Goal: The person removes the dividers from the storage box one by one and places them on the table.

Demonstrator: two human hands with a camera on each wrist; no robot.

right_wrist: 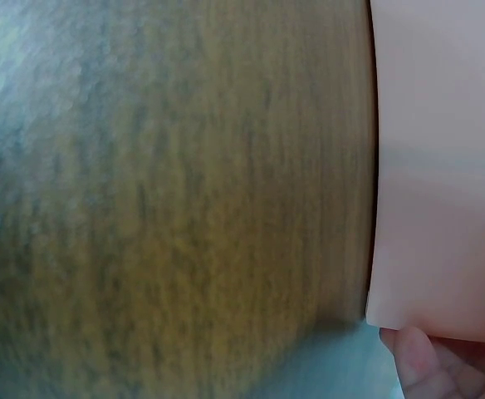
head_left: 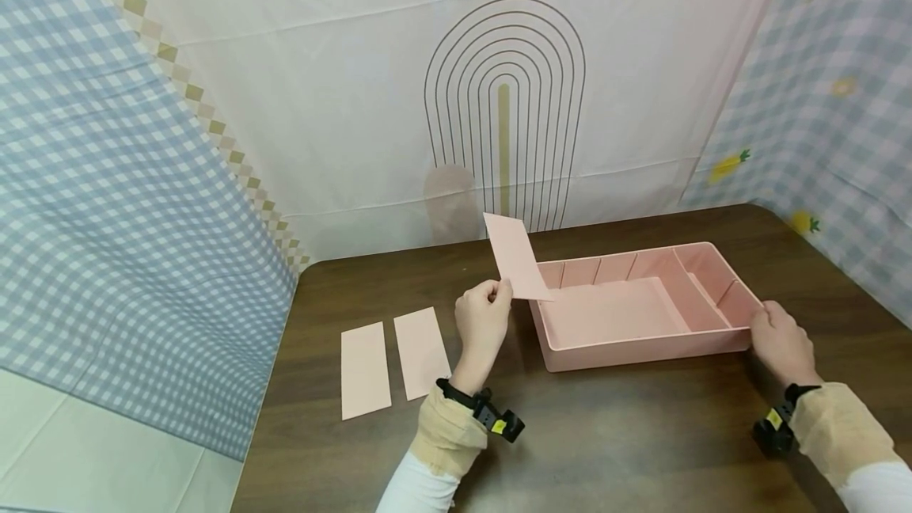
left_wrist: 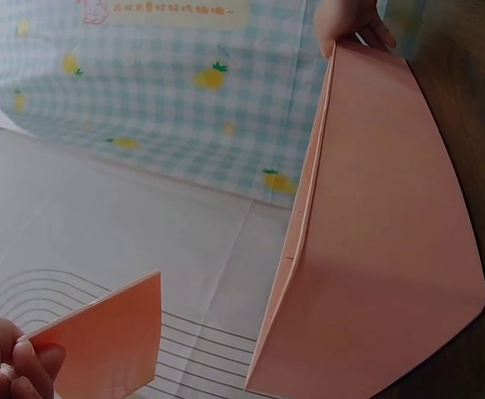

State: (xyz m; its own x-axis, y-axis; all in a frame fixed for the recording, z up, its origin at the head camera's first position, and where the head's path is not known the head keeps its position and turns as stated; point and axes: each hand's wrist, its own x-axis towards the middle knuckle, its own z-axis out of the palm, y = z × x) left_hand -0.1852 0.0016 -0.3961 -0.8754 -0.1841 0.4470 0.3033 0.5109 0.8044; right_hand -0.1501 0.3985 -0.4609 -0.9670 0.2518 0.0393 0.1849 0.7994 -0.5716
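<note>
My left hand [head_left: 483, 319] pinches a thin pink divider panel [head_left: 516, 258] by its near edge, holding it tilted in the air at the left end of a pink storage box [head_left: 634, 351]. The left wrist view shows the panel [left_wrist: 114, 341] between thumb and fingers, apart from the box [left_wrist: 384, 216]. My right hand [head_left: 784, 343] holds the box at its front right corner. Fingers of that hand [right_wrist: 421, 357] show against the end wall in the right wrist view; some are hidden. Inside, the box has a crosswise partition near the right and grooves along the back wall.
Two more pink panels [head_left: 366, 370] lie flat, side by side, on the brown wooden table [head_left: 606, 434], left of my left hand. A white printed cloth [head_left: 342, 101] hangs behind the table, with checked cloths [head_left: 142, 180] at both sides.
</note>
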